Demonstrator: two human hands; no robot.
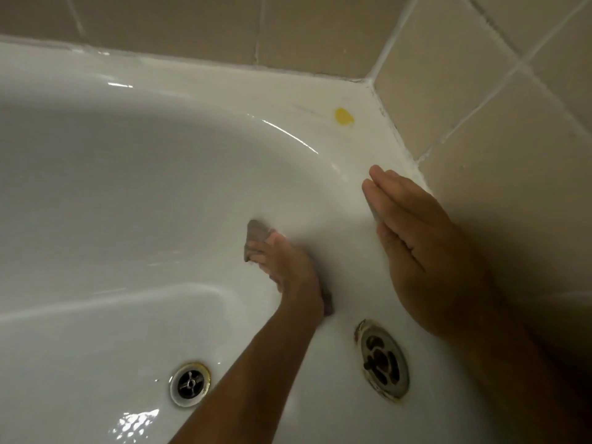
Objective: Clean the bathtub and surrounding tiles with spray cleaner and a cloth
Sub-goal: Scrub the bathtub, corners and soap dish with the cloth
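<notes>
The white bathtub [128,161] fills the view, with beige wall tiles [320,33] behind and to the right. My left hand [288,270] reaches in from below and presses a grey-brown cloth [256,235] flat against the tub's inner end wall, fingers stretched over it. The cloth shows beyond my fingertips and again under the heel of my hand. The hand is motion-blurred. My right hand [416,238] lies flat on the tub's right rim beside the tiled wall, fingers straight and together, holding nothing. No spray bottle is in view.
A round metal drain [189,383] sits in the tub floor at lower centre, with water glinting near it. A rust-stained overflow grille [381,360] is on the end wall below my hands. A yellow spot [343,116] marks the rim's corner.
</notes>
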